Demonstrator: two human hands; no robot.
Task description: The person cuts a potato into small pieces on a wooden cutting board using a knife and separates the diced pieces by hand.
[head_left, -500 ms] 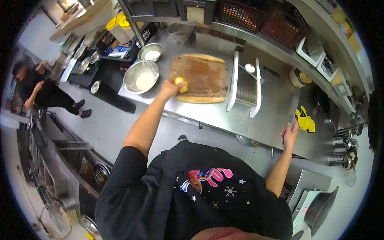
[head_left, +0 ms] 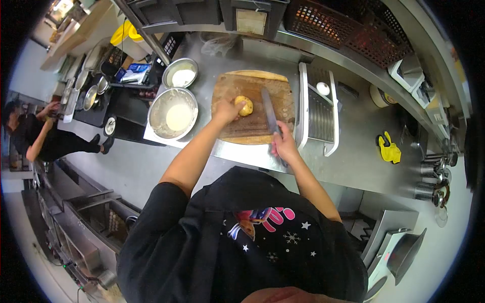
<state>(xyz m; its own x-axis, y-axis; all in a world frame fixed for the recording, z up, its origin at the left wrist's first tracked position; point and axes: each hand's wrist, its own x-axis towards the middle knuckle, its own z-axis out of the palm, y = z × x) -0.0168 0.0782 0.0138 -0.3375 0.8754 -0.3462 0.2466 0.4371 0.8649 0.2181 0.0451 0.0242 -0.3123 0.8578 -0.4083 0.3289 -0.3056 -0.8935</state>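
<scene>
A round yellow potato (head_left: 244,106) rests on the wooden cutting board (head_left: 237,86), left of its middle. My left hand (head_left: 228,110) is closed on it from the left side. In my right hand (head_left: 284,143), at the board's lower right edge, is the handle of a large knife (head_left: 269,107). Its blade lies over the board, tip pointing away from me, a short way right of the potato and apart from it. Right of the board stands a mandoline slicer (head_left: 320,119) with a white frame and a white round knob.
Two metal bowls (head_left: 173,135) with white contents stand left of the board. A yellow-black glove or cloth (head_left: 388,149) lies on the steel counter (head_left: 353,166) to the right. Crates (head_left: 323,22) fill the shelf above. Another person (head_left: 38,132) stands at far left.
My right hand has brought the knife from the far right of the counter over to the board. The potato and my left hand have shifted slightly right on the board.
</scene>
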